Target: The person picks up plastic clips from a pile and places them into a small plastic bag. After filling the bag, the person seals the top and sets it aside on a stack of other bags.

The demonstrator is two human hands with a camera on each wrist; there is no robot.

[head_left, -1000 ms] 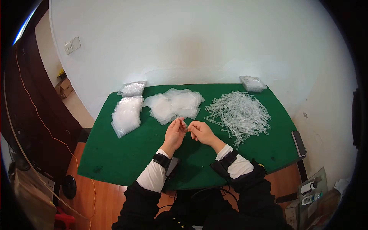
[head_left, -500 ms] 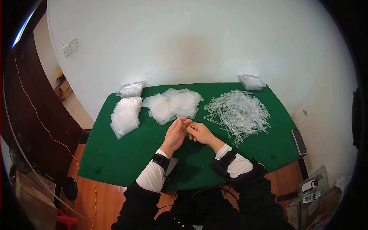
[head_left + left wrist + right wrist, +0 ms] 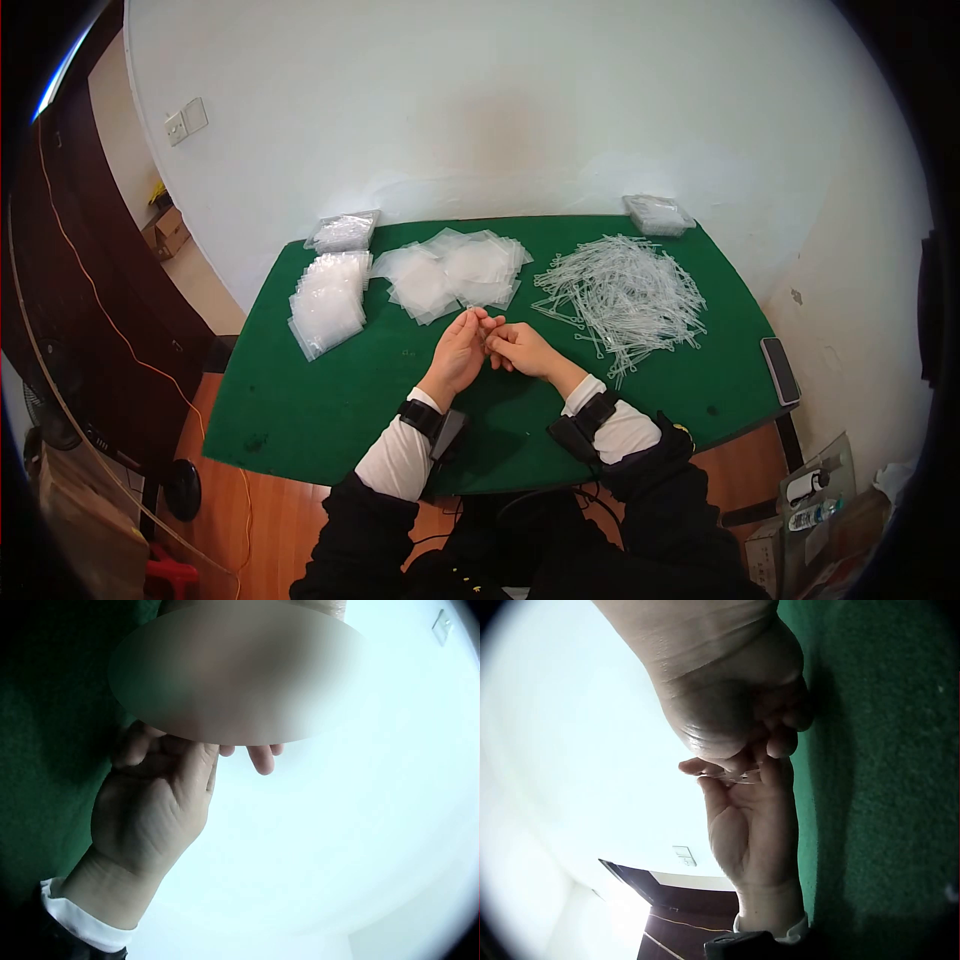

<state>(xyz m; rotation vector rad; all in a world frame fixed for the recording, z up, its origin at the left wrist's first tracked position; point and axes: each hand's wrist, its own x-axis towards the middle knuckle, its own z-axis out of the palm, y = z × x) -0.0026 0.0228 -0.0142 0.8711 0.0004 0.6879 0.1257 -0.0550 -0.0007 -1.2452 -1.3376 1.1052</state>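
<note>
Over the middle of the green table (image 3: 390,420), my two hands meet at the fingertips. My left hand (image 3: 458,353) pinches a few thin clear plastic sticks (image 3: 739,778), which show as shiny strips between the hands in the right wrist view. Fingers of my right hand (image 3: 525,350) curl at the same sticks from the other side, gripping them. A blurred oval hides most of the left hand in the left wrist view. Right of the hands lies a large heap of clear plastic sticks with looped ends (image 3: 625,300). Flat translucent plastic bags (image 3: 450,270) are spread just beyond the fingertips.
Overlapping filled clear bags (image 3: 330,305) lie at the left, with a clear packet (image 3: 343,232) behind them. Another clear packet (image 3: 659,216) sits at the back right against the wall (image 3: 500,120). A phone (image 3: 780,373) lies at the right edge.
My right hand has shifted slightly left, so its fingers now overlap the left hand's fingers. The bags and the heap of sticks stay as they were.
</note>
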